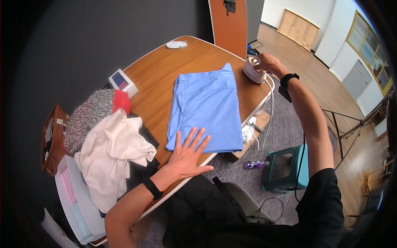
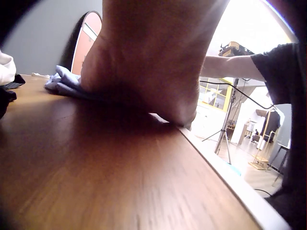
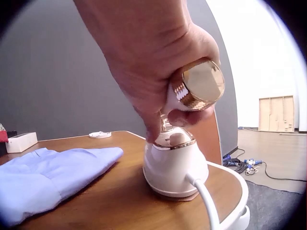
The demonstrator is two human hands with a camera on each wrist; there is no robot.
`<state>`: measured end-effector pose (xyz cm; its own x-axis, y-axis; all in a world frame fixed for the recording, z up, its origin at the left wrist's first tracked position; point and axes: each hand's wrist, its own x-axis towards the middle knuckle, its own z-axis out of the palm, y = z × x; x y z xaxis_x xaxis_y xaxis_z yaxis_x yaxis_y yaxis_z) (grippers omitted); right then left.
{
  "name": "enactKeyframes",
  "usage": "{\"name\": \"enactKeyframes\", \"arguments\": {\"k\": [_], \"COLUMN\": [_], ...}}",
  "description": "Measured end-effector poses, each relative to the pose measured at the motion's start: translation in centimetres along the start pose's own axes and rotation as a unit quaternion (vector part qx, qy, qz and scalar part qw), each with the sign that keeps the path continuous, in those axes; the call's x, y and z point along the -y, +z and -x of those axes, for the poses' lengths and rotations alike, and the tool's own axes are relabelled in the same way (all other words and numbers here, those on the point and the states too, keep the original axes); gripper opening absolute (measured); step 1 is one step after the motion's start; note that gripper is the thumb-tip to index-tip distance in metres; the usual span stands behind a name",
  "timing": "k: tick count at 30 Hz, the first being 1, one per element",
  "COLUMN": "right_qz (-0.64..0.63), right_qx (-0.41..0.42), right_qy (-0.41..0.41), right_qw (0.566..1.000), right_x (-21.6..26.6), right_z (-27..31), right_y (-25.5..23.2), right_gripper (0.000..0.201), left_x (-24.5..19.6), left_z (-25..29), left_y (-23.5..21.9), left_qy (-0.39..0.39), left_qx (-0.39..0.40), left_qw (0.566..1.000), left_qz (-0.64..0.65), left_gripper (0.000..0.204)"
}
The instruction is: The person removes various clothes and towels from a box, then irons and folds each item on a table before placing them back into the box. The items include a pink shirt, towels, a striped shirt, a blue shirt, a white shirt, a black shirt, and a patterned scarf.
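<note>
The folded blue cloth [image 1: 206,107] lay flat at the middle of the head frame, its longer side running from the lower edge of the frame toward the top. The white appliance [image 1: 254,72] stood just beyond its upper right side, near the table's edge, so what counted most, by my reading, was that short sideways gap between the two. The right hand [image 1: 269,64] was the nearer to the appliance, its fingers curled round the handle [image 3: 204,81], whose gold end faced the right wrist camera above the rounded base. The left hand [image 1: 185,161] was the nearer to the cloth: its fingers were straight and spread, pointing up the frame, the tips over the cloth's lower left part. The wooden table [image 1: 157,66] had a pale rim, with a small box [image 1: 123,82] at upper left and a crumpled white garment [image 1: 111,153] beside a grey knitted piece [image 1: 89,118] at the left. A dark wall [image 1: 95,33] rose at upper left, an orange panel [image 1: 229,29] stood beyond the table, and a teal stool [image 1: 285,169] stood on the floor at lower right.
</note>
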<state>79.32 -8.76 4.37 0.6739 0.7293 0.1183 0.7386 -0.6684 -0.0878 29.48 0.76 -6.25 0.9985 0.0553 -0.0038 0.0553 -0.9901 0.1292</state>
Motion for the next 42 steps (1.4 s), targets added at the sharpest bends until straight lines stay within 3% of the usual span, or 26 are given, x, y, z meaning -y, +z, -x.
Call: {"name": "enactKeyframes", "arguments": {"k": [2,6,8,10,12,14,17,20,21,24,25,27,31,34,35,38,39,42], "right_qz": [-0.007,0.212,0.204,0.085,0.036,-0.009,0.002,0.066,0.032,0.035,-0.020,-0.099,-0.228,-0.272,-0.283,-0.317,-0.293,-0.194], "right_qx": [0.031,-0.145,-0.188,-0.004,0.011,0.021,0.062,-0.016,-0.024,-0.110,-0.092,-0.036,0.026,0.053,0.064,0.094,0.056,0.005], "right_qy": [-0.006,-0.110,-0.240,-0.261,-0.440,-0.505,-0.461,-0.459,-0.459,-0.541,-0.551,-0.558,-0.539,-0.531,-0.525,-0.512,-0.520,-0.509], "right_qw": [0.999,0.960,0.930,0.962,0.897,0.863,0.885,0.886,0.888,0.833,0.829,0.823,0.810,0.801,0.800,0.793,0.800,0.839], "right_x": [0.1,1.4,2.6,5.9,7.0,8.6,9.8,10.0,10.0,9.0,8.6,8.3,8.5,8.8,8.9,8.8,9.0,8.9], "right_z": [0.0,2.0,3.1,7.0,11.4,15.1,18.9,19.4,20.2,21.4,22.3,23.1,23.9,23.2,23.2,23.1,23.0,23.2], "right_y": [-0.3,1.0,1.3,0.7,2.6,4.6,6.3,8.0,8.1,8.1,7.5,7.1,5.9,5.9,6.0,5.9,5.2,5.8], "right_gripper": [0.052,0.056,0.046,0.054,0.074,0.095,0.109,0.106,0.104,0.065,0.054,0.054,0.052,0.053,0.054,0.055,0.053,0.049], "left_x": [-0.1,1.5,3.1,4.1,4.0,4.7,7.2,7.0,6.3,3.8,3.3,2.3,1.2,1.5,1.7,1.8,2.2,3.0], "left_z": [0.0,0.2,0.9,1.9,2.3,2.2,1.0,0.7,1.0,3.7,4.7,6.6,6.6,4.7,4.0,3.4,3.4,3.9], "left_y": [-0.1,-1.4,-1.9,-2.5,-3.9,-4.4,-1.9,-1.8,-2.2,-3.7,-4.2,-5.1,-6.1,-4.8,-4.2,-2.9,-2.5,-1.8], "left_qy": [0.003,0.022,0.029,0.029,0.014,-0.006,0.036,0.053,0.054,0.084,0.112,0.160,0.127,0.156,0.184,0.135,0.180,0.174], "left_qx": [0.002,0.001,-0.001,-0.014,-0.015,0.002,-0.074,-0.103,-0.101,-0.054,-0.041,-0.014,-0.002,-0.028,-0.052,-0.104,-0.131,-0.138], "left_qw": [1.000,0.999,0.999,0.997,0.995,0.993,0.990,0.989,0.990,0.995,0.993,0.985,0.990,0.987,0.982,0.975,0.972,0.972], "left_qz": [0.002,0.046,0.019,-0.076,-0.094,-0.122,-0.112,-0.090,-0.083,0.005,0.022,0.063,0.063,0.031,-0.002,0.140,0.070,0.081], "left_gripper": [0.105,0.085,0.078,0.077,0.081,0.080,0.075,0.066,0.063,0.058,0.062,0.070,0.087,0.075,0.061,0.051,0.044,0.042]}}
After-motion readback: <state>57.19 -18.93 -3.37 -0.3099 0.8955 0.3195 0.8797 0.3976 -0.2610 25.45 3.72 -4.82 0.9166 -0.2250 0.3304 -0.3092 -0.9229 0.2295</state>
